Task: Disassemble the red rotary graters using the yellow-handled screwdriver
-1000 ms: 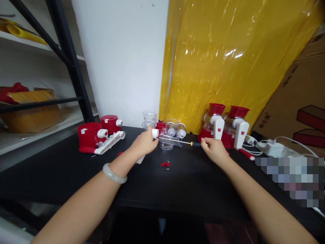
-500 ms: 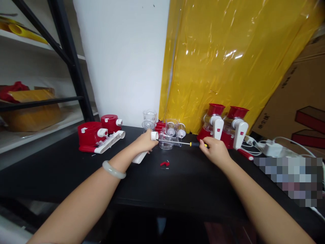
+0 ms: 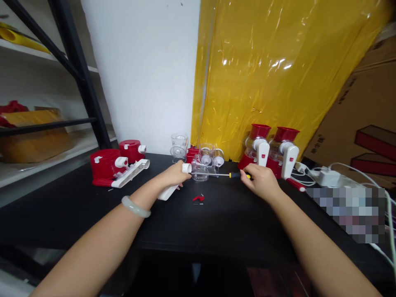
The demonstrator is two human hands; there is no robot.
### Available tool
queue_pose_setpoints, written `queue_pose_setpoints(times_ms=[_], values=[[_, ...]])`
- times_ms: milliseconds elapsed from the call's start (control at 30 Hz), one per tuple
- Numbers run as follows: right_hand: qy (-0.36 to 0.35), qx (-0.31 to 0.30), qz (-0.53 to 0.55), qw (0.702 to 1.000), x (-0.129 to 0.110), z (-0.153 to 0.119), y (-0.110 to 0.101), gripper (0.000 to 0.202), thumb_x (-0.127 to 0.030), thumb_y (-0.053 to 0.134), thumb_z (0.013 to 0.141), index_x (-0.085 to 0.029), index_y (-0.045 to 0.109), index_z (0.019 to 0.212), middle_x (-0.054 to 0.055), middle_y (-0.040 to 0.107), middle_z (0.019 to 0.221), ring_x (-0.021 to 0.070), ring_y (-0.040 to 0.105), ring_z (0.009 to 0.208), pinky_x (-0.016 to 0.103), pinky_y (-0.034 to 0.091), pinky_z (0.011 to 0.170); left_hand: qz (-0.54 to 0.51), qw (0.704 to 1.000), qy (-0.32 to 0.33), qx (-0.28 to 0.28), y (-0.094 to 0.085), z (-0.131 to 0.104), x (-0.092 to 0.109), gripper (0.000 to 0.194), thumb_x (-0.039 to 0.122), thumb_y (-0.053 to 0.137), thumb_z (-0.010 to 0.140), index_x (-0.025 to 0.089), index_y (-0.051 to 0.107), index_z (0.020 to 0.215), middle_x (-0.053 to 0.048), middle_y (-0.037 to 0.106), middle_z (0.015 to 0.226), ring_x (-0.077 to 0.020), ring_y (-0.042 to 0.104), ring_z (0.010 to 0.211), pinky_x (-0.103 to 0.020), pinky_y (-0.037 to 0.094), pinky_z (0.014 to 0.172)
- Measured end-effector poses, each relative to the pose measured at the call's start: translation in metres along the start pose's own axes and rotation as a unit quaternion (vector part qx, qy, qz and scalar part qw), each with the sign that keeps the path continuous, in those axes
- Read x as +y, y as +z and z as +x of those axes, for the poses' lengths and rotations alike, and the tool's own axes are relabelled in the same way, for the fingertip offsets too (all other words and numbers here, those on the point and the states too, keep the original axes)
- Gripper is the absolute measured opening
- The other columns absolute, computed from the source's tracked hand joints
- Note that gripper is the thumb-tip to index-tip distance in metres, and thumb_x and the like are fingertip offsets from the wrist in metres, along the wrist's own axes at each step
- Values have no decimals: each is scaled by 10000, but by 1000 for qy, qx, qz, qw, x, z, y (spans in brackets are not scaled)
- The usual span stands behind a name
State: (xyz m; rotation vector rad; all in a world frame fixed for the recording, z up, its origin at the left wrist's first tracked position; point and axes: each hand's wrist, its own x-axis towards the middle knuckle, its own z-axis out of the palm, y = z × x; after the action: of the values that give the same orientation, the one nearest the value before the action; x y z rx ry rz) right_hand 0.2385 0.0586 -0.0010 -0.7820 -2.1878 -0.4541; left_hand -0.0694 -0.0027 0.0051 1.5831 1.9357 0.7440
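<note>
My left hand (image 3: 175, 175) is closed around a white plastic crank handle (image 3: 167, 193), whose round hub faces right. In my right hand (image 3: 258, 178) is a screwdriver (image 3: 235, 175) with a black and yellow grip, held level. Its metal shaft points left, and the tip meets the hub by my left fingers; exactly where it sits is hidden. Below the shaft, small red plastic pieces (image 3: 199, 198) lie on the black table (image 3: 216, 227) with a few thin metal bits. Clear plastic housings (image 3: 201, 171) stand just behind the shaft.
Red bases (image 3: 107, 165) with a white handle part (image 3: 131, 173) stand left. Two assembled rotary graters (image 3: 260, 148) stand right, near white cables and an adapter (image 3: 329, 177). Grater drums (image 3: 218, 156) sit at the back. A black-framed shelf (image 3: 74, 62) rises left; a carton (image 3: 355, 111) leans right.
The whole view has shifted slightly, so things appear a little further left. Both hands keep their grip, and the screwdriver stays against the handle's hub.
</note>
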Motion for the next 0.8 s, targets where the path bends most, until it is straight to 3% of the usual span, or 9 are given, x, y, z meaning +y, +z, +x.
queue_pose_setpoints(times_ms=[100, 233, 300, 467, 533, 600, 800], values=[[112, -39, 109, 987, 5, 2, 7, 314, -400, 476, 892, -190, 581, 683, 25, 619, 663, 148, 566, 626, 259, 387, 620, 50, 998, 15, 25, 0, -3, 2, 394, 328, 591, 778, 165, 442, 1104, -86, 662, 832, -207, 650, 569, -282, 477, 481], [271, -132, 229, 926, 14, 2, 19, 388, -529, 492, 852, -206, 534, 640, -11, 584, 585, 132, 531, 511, 253, 382, 538, 165, 978, 71, 110, 1, -11, 8, 369, 406, 546, 814, 190, 464, 1101, -105, 680, 904, -271, 678, 755, -314, 465, 592], [319, -168, 258, 896, 17, 1, 23, 409, -560, 493, 838, -206, 527, 635, -12, 588, 573, 126, 523, 466, 246, 372, 493, 213, 962, 92, 144, 1, -15, 11, 380, 436, 531, 826, 192, 468, 1110, -123, 675, 947, -300, 666, 851, -325, 450, 634], [374, -238, 303, 844, 15, 1, 24, 500, -547, 406, 887, -176, 602, 617, 68, 673, 609, 135, 565, 439, 246, 405, 468, 241, 952, 112, 151, 2, -23, 17, 412, 443, 482, 864, 172, 438, 1172, -135, 663, 916, -303, 655, 837, -336, 431, 651], [353, -250, 287, 855, 12, 1, 22, 543, -541, 371, 904, -182, 591, 562, 65, 651, 549, 136, 543, 412, 251, 403, 463, 243, 951, 112, 153, 2, -22, 17, 403, 430, 480, 869, 168, 438, 1171, -135, 661, 904, -302, 654, 834, -338, 431, 659], [319, -240, 239, 885, 10, 2, 20, 556, -529, 351, 914, -195, 583, 535, 44, 620, 499, 143, 541, 420, 257, 399, 485, 236, 953, 115, 150, 2, -21, 16, 393, 421, 485, 864, 167, 441, 1162, -136, 662, 900, -306, 653, 832, -340, 430, 654], [214, -151, 76, 962, 6, 2, 14, 531, -433, 322, 938, -203, 572, 531, 50, 641, 560, 165, 566, 522, 281, 342, 553, 196, 963, 119, 142, 2, -13, 9, 413, 414, 510, 835, 172, 445, 1164, -139, 673, 935, -311, 657, 856, -339, 434, 649]])
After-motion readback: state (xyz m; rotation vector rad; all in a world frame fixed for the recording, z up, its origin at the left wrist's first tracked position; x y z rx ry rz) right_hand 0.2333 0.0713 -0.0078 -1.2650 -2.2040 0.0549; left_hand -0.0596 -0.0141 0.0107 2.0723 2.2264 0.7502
